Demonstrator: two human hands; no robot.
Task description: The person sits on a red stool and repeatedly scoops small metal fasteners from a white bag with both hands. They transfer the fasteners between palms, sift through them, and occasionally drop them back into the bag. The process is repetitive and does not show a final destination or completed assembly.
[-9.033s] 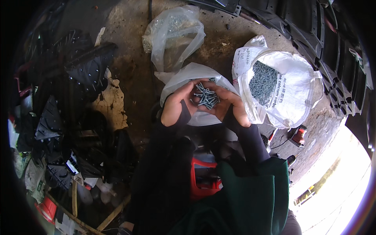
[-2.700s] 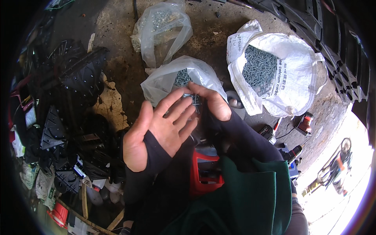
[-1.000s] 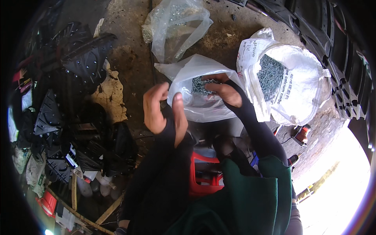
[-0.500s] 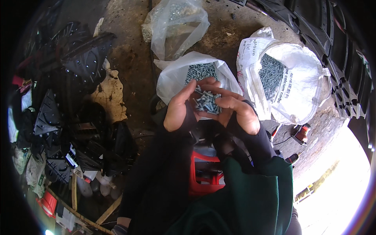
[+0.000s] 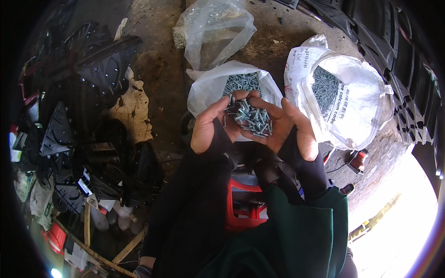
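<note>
My left hand (image 5: 208, 127) and my right hand (image 5: 300, 127) are cupped together, palms up. A heap of small silvery screws (image 5: 254, 119) lies across both palms, and the right thumb stands raised away from it. Just beyond my fingers, a translucent plastic bag (image 5: 206, 91) stands with its mouth spread; many more screws (image 5: 242, 82) fill it. To the right, a white woven sack (image 5: 359, 123) with its rim rolled down also holds screws (image 5: 324, 88).
Another clear bag (image 5: 218, 39) lies farther back on the concrete floor. Black plastic parts (image 5: 104, 72) are piled at left, and black panels (image 5: 371, 32) are stacked at far right. A red stool (image 5: 232, 208) is below my arms; a red-and-black tool (image 5: 358, 161) lies at right.
My right thumb has lifted off the screws and swung outward. The cupped hands have spread wider, so more of the heap shows.
</note>
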